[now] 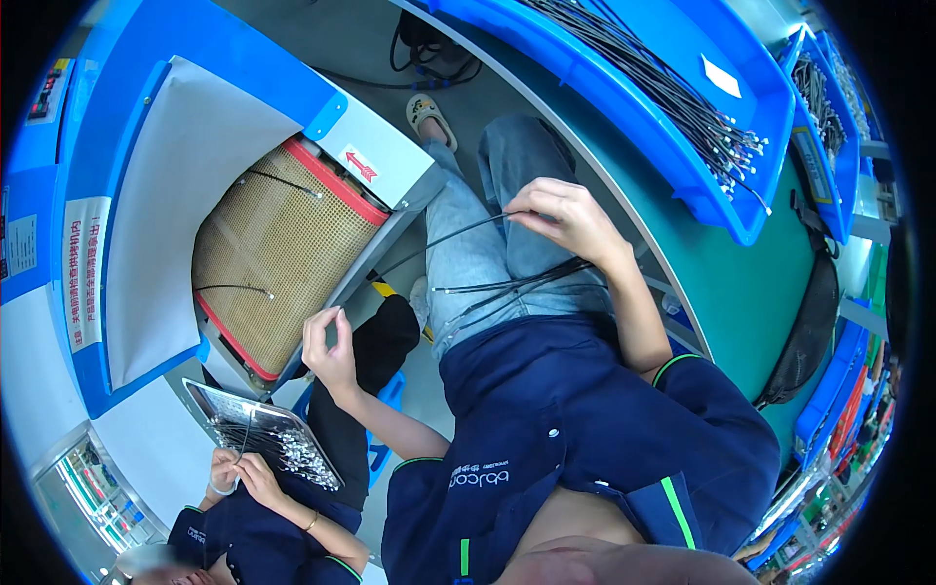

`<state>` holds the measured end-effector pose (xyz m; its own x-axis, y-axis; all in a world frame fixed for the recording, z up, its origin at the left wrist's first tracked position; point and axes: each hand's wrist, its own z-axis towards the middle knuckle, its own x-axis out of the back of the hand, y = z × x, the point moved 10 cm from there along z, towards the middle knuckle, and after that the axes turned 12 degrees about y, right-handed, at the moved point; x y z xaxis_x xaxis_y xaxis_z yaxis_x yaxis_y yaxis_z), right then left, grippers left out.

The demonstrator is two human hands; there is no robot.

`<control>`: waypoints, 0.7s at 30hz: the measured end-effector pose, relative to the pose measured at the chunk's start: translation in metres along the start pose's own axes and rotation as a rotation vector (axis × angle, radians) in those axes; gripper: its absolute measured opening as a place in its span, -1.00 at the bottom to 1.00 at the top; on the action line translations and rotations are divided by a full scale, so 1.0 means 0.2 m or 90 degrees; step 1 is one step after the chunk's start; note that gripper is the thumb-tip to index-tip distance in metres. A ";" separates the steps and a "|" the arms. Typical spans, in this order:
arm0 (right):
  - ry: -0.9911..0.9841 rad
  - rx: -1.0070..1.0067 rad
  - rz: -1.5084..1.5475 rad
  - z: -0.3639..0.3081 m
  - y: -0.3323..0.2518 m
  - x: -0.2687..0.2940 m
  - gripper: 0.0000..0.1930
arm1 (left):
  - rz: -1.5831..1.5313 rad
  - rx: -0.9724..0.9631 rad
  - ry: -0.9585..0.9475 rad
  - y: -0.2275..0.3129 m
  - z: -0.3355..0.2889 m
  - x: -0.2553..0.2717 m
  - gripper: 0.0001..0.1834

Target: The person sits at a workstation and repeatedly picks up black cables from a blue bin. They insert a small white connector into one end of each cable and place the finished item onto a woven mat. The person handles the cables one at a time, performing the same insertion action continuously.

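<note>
A thin black cable (444, 238) stretches slantwise above my lap. My right hand (568, 216) pinches its upper right end between thumb and fingers. The lower left end runs toward my left hand (330, 353), whose thumb and fingertips are drawn together beside the conveyor; the last stretch of cable blurs into the dark edge there. Across my thighs lie several more black cables (512, 286) with small pale connectors. On the mesh conveyor belt (283, 253), left of my hands, two short black cables (234, 288) rest apart from each other.
A blue-and-white machine housing (361, 146) surrounds the belt. At right, a blue bin (673, 146) of black cables stands on a green table (717, 292). Lower left, another person's hands (244, 473) work over a tray (200, 395) of cables. A black bag (804, 331) hangs over the table's far side.
</note>
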<state>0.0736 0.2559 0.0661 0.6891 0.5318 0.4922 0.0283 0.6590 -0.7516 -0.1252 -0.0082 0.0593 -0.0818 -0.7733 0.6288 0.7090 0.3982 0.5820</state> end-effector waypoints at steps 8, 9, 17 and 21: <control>0.029 0.002 0.001 -0.02 0.01 0.03 -0.88 | 0.020 -0.001 -0.008 -0.02 0.00 0.01 -0.88; 0.030 -0.004 -0.005 -0.02 0.02 0.03 -0.89 | 0.012 -0.003 -0.016 -0.03 0.00 -0.01 -0.88; 0.001 0.159 -0.085 -0.03 -0.08 0.00 -0.82 | 0.017 0.020 -0.010 -0.05 -0.02 0.04 -0.94; 0.094 0.255 -0.118 -0.04 -0.15 0.06 -0.80 | 0.006 0.038 -0.027 -0.06 -0.03 0.02 -0.94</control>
<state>0.0863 0.2385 0.0913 0.7950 0.3230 0.5134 -0.1012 0.9051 -0.4129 -0.1304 -0.0192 0.0528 -0.1049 -0.7483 0.6550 0.6674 0.4354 0.6042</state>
